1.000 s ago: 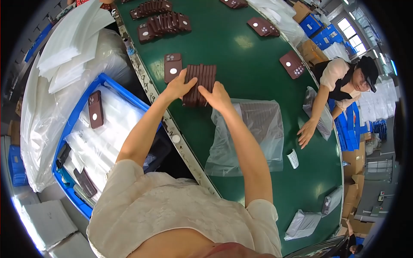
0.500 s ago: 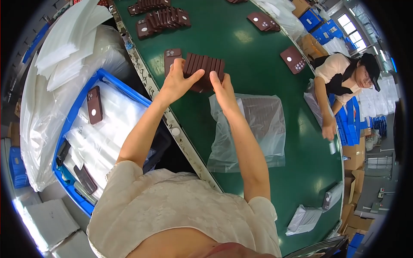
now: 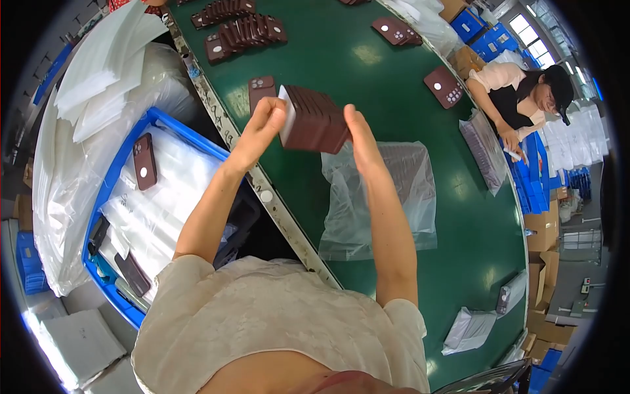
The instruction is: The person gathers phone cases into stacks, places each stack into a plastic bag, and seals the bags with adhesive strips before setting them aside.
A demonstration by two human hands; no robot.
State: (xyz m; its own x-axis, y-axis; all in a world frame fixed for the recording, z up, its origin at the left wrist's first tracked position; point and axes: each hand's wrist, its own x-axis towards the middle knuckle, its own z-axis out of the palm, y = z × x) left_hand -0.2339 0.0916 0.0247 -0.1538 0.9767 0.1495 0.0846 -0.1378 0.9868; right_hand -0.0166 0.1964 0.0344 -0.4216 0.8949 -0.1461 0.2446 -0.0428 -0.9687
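A stack of dark brown phone cases is held up between my two hands over the green table, with a white face showing at its left end. My left hand grips the left end with bent fingers. At the right end, my right hand presses with its fingers close together. One brown case lies just behind my left hand. Beneath and beside my right forearm lies a clear plastic bag with brown cases inside.
Rows of brown cases lie at the back left of the green table. A blue bin with plastic bags stands left. Wrapped packs lie front right. Across the table, a co-worker is beside a bagged pack.
The stack in my hands has turned, so its white left face and broad side now show. The co-worker's hands have moved back from the table's far edge, uncovering a bagged pack.
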